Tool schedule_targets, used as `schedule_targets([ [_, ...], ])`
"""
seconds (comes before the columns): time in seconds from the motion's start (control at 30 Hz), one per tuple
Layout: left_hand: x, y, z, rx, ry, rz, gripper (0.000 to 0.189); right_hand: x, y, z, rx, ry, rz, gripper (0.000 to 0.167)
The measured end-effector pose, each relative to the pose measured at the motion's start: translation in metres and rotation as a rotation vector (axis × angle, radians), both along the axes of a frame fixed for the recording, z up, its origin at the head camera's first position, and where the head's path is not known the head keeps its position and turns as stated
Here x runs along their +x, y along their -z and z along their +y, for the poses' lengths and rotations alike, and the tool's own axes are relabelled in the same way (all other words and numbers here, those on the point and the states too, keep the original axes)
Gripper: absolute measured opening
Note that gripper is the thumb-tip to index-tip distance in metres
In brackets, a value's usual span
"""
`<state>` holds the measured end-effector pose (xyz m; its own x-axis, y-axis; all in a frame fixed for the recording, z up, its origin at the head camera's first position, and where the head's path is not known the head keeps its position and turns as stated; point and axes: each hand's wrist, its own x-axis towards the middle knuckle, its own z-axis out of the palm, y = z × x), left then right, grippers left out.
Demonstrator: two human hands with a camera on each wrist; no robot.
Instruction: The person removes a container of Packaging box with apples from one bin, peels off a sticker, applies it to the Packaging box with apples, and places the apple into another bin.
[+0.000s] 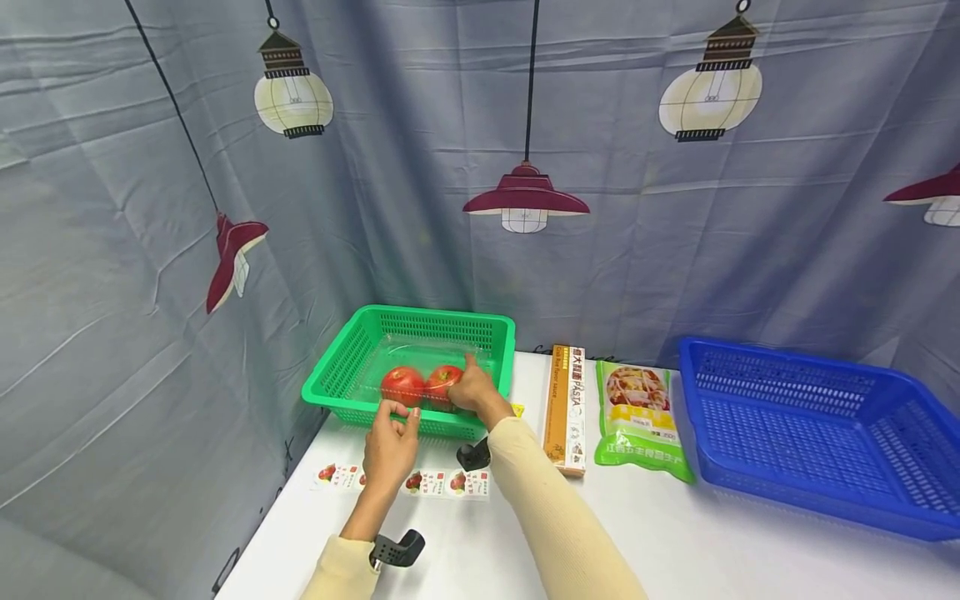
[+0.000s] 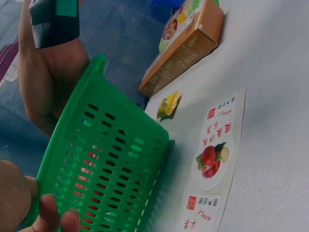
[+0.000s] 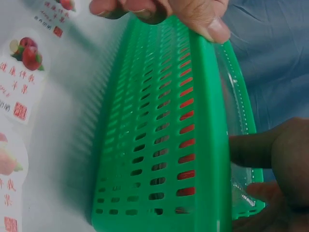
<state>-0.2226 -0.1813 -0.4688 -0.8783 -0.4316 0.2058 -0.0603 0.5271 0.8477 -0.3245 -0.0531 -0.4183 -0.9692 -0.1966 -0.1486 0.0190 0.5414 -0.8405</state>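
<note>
Near the left end of the table stands a green basket (image 1: 341,387) with slotted walls. A clear plastic container (image 1: 420,350) lies inside it, with two red apples (image 1: 402,385) side by side. My left hand (image 1: 390,450) pinches the basket's front rim; its thumb and curled fingers show there in the left wrist view. Reaching in from the right, my right hand (image 1: 474,390) holds the right-hand apple (image 1: 442,382) at its side. The basket wall hides those fingertips in the right wrist view. A strip of apple labels (image 1: 450,485) lies before the basket.
A small yellow packet (image 2: 168,105) sits beside the basket. Farther right are an orange and white pasta box (image 1: 564,408) and a green food bag (image 1: 637,417). A large blue basket (image 1: 780,467) stands at the right. Grey curtains (image 1: 600,275) hang behind the table.
</note>
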Motion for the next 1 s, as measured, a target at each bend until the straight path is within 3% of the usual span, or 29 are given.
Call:
schedule_targets([
  [0.27,0.0,0.0,0.0,-0.017,-0.013,-0.007,0.019,-0.003,0.004,0.003,-0.195,-0.009,-0.123,0.085],
  [0.47,-0.002,0.002,0.0,-0.012,0.0,-0.014,0.019,0.0,0.002,0.008,-0.303,-0.01,-0.127,0.085],
  [0.73,0.0,0.002,0.0,-0.01,-0.001,-0.019,0.02,-0.001,-0.002,0.008,-0.263,0.03,-0.064,0.089],
  [1.0,-0.001,0.001,-0.001,-0.022,-0.008,-0.022,0.019,0.0,-0.017,0.015,-0.295,0.035,-0.031,0.088],
])
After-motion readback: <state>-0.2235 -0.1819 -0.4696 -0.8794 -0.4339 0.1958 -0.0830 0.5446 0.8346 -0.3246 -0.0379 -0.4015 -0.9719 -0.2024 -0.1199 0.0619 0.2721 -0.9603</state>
